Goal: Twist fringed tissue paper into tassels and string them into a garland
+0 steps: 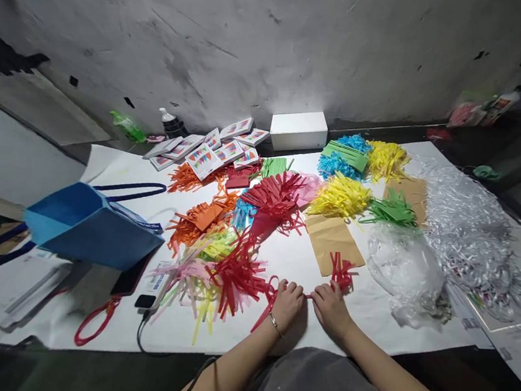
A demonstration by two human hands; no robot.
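Head view. Near the table's [290, 256] near edge, the left hand [289, 302] and right hand [330, 310] grip one red tassel [343, 271], presumably keeping its middle taut; its right fringe overlaps the bag [334, 240]. Red fringe [239, 281] lies left, seemingly within easy reach.

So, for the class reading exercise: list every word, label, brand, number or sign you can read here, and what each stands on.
None can be read with certainty.
Blue bag: pale marks near its right end, too small.
White pack: printed label, blurred.
Flat boxes: coloured flag pictures; any lettering too small.
Papers, lower right: dark printed patches, blurred.
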